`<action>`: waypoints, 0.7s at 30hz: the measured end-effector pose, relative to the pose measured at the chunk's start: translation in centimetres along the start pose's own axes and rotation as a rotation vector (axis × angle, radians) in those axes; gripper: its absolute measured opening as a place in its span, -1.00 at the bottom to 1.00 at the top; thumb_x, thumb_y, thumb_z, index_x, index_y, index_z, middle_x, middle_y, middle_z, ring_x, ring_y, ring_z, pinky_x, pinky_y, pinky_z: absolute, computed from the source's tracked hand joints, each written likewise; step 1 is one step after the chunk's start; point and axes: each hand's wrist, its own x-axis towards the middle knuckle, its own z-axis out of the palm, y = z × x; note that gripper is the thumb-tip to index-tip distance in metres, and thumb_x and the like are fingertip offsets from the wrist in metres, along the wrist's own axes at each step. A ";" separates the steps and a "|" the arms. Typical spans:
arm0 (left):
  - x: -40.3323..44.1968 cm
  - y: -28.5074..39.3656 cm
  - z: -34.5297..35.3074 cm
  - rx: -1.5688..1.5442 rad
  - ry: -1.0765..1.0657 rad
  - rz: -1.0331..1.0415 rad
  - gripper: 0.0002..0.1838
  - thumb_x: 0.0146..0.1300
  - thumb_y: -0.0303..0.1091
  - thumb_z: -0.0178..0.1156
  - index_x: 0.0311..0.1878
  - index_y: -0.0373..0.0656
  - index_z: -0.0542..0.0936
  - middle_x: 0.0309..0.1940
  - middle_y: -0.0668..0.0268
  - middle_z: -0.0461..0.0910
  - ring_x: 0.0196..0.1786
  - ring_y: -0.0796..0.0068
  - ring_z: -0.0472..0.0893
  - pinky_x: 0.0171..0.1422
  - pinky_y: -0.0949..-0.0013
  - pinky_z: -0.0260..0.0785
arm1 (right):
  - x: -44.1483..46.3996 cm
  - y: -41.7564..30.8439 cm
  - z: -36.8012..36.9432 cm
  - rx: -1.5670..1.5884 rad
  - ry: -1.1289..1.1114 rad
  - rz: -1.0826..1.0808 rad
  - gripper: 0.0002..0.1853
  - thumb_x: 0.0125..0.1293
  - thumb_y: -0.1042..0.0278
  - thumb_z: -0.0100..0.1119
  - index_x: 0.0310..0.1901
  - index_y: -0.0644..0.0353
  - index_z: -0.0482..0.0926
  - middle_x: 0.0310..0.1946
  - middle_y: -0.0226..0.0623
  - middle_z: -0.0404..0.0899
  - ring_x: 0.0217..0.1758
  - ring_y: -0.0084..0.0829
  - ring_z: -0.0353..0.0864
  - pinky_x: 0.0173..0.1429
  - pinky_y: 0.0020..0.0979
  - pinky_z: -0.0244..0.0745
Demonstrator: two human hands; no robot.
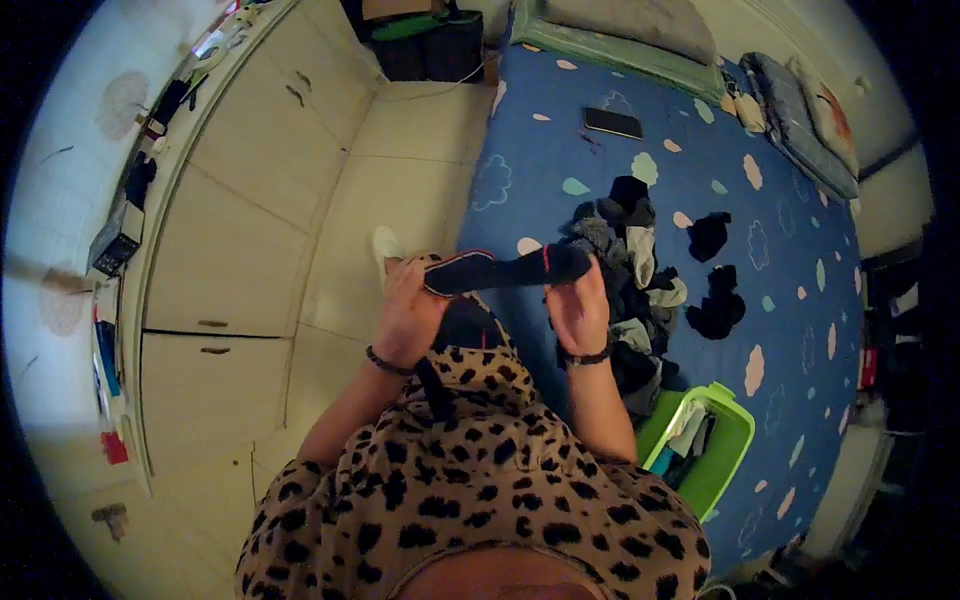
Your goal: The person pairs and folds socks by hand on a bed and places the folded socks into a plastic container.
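A dark sock (505, 272) with thin red lines is stretched sideways between my two hands. Its left end is gripped by my left hand (408, 315), and my right hand (580, 308) holds the other end. Below it, a second dark piece (465, 325) with a red mark lies over my lap. Just right of my right hand, a heap of dark, grey and white socks (640, 250) is spread on the blue bed (660, 170). Two dark bundles (710, 235) (717, 303) lie apart from the heap, to its right.
A green basket (742, 440) with some folded socks stands at the bed's near edge. A phone (613, 123) lies farther back, before the pillows (640, 25). Pale cabinets (235, 230) line the left side. Dark bags (430, 48) stand at the far wall.
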 end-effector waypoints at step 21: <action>-4.1 -2.1 0.4 -0.062 0.086 -0.290 -0.49 0.36 -0.46 0.04 0.37 -0.14 0.25 -0.56 0.36 0.31 -0.49 0.61 0.27 -0.34 0.48 0.22 | 0.0 4.2 0.1 -1.322 -0.682 0.167 -0.74 0.19 0.40 0.31 -0.12 0.26 0.51 -0.20 -0.30 0.54 -0.05 -0.35 0.50 0.05 -0.38 0.40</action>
